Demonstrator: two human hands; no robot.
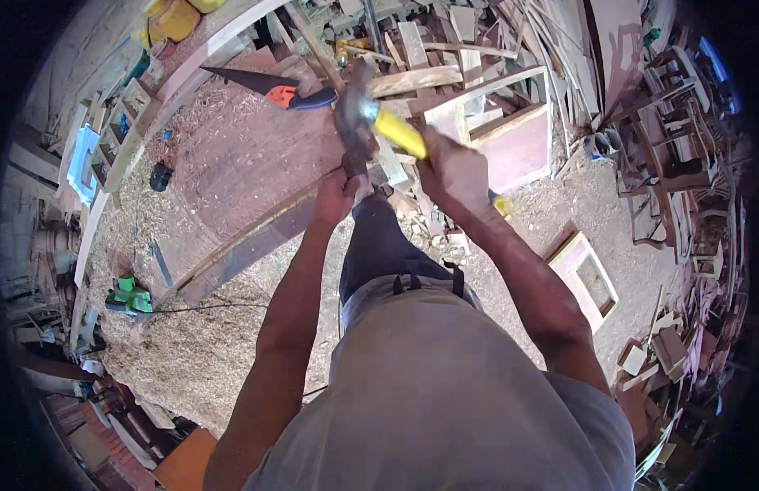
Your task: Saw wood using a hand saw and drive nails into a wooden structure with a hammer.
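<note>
A hammer with a yellow handle (pixel 401 135) is gripped in my right hand (pixel 457 170), its metal head blurred by motion. The head is over a dark brown piece (pixel 357 154), which looks like wood. My left hand (pixel 337 196) closes round the lower end of that piece, at the edge of the workbench (pixel 256 168). Blur and the hammer hide part of it. On the bench, beyond my left hand, lies a handsaw (pixel 269 88) with an orange and dark handle.
Wood offcuts (pixel 416 49) pile up beyond the bench. A wooden frame (pixel 588 278) lies on the ground at right, with stacked chair frames (pixel 666 155) farther right. A green power tool (pixel 130 296) with a cord sits at left among wood shavings (pixel 199 348). A yellow container (pixel 173 20) is far left.
</note>
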